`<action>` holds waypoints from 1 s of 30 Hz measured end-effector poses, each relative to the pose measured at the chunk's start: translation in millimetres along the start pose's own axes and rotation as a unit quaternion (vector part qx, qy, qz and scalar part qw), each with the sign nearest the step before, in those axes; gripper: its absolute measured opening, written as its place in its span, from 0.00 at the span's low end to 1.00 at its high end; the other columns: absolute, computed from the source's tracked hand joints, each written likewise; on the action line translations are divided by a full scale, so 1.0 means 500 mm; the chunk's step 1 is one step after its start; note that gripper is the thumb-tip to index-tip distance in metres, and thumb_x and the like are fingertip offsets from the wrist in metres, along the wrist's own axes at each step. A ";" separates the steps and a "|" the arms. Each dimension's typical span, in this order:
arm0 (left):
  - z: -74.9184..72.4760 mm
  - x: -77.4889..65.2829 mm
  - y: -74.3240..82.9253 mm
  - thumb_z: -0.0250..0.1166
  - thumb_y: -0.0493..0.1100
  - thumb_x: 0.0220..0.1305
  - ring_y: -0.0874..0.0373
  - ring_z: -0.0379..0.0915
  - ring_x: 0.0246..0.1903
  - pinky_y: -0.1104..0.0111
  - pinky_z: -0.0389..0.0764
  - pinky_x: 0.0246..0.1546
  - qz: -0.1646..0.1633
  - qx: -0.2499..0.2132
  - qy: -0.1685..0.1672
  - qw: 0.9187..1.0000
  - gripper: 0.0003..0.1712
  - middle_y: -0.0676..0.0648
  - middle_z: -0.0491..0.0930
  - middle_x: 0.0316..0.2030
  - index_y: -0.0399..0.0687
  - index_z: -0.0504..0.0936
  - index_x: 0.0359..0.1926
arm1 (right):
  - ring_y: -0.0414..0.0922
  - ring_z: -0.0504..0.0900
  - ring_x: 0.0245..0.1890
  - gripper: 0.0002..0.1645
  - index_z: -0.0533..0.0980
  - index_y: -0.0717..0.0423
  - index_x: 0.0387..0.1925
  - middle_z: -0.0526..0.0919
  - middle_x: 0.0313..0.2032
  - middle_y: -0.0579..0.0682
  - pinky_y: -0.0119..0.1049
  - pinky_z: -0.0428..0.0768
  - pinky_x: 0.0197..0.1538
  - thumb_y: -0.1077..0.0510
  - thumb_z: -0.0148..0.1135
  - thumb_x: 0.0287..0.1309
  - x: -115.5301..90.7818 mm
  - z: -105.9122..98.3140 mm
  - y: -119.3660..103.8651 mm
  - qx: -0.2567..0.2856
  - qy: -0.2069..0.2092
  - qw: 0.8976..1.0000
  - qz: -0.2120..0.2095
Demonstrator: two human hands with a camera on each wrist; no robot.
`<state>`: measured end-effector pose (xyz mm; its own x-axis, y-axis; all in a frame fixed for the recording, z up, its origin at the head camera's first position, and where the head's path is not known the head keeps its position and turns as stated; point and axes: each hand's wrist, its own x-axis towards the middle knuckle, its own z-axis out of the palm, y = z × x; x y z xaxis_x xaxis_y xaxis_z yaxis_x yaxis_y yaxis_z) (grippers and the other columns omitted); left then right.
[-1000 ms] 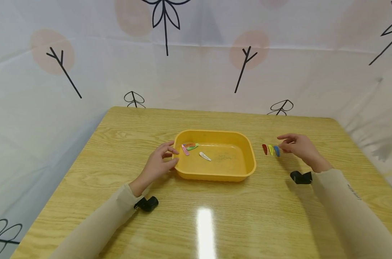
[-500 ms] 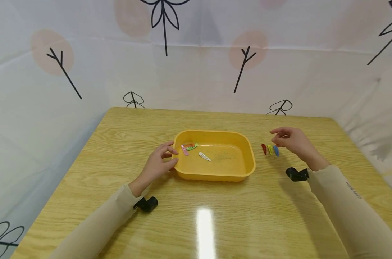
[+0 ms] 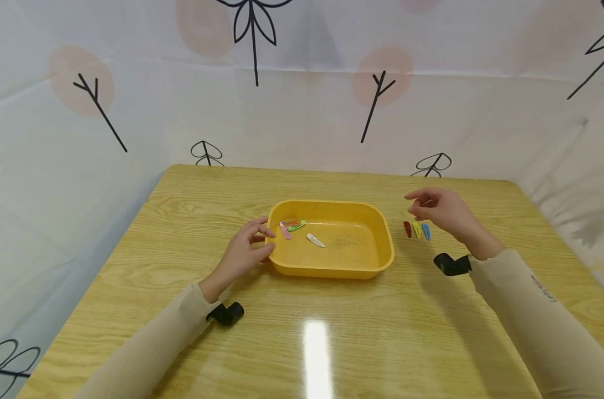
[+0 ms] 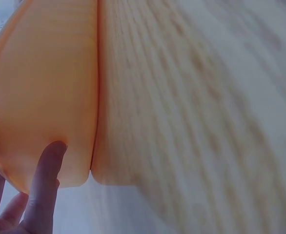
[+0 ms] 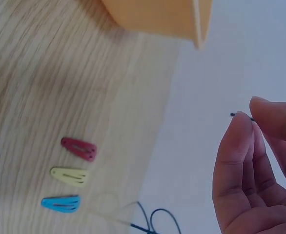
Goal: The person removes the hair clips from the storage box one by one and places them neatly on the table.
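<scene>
My left hand holds the left end of a yellow plastic tray. In the left wrist view one digit presses on the tray's outer wall, the others lying by the rim. Inside the tray are a white hair clip, a pink clip, and orange and green ones overlapping at the left. My right hand is raised above the table, right of the tray. Its thumb and fingertips pinch a small dark hair clip, mostly hidden by the fingers.
A red clip, a yellow clip and a blue clip lie in a row on the wooden table, right of the tray. A white patterned curtain stands behind the table.
My right hand has risen from beside the blue clip and moved left, over the far side of the clip row. My left hand and the tray have stayed in place.
</scene>
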<state>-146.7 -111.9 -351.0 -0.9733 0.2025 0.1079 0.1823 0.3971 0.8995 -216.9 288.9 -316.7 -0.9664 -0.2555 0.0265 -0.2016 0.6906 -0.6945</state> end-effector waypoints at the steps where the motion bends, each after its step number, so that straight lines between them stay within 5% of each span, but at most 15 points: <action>1: 0.000 0.000 0.001 0.62 0.31 0.58 0.38 0.70 0.50 0.59 0.80 0.41 -0.001 0.000 0.000 1.000 0.09 0.36 0.61 0.64 0.31 0.75 0.39 | 0.41 0.80 0.32 0.22 0.71 0.64 0.55 0.76 0.38 0.61 0.31 0.79 0.38 0.57 0.59 0.61 0.000 0.001 -0.004 0.004 -0.002 1.000 -0.002; 30: -0.003 0.004 -0.005 0.62 0.30 0.57 0.36 0.70 0.50 0.63 0.82 0.35 0.000 -0.022 -0.004 1.000 0.10 0.36 0.60 0.64 0.27 0.74 0.39 | 0.54 0.79 0.36 0.18 0.74 0.61 0.51 0.78 0.36 0.59 0.39 0.80 0.37 0.59 0.60 0.60 0.058 0.068 -0.111 0.017 -0.051 0.998 -0.040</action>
<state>-149.0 -113.8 -352.2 -0.9720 0.2103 0.1046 0.1761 0.3580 0.9170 -228.3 220.3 -302.0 -0.9261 -0.3770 0.0106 -0.2698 0.6426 -0.7172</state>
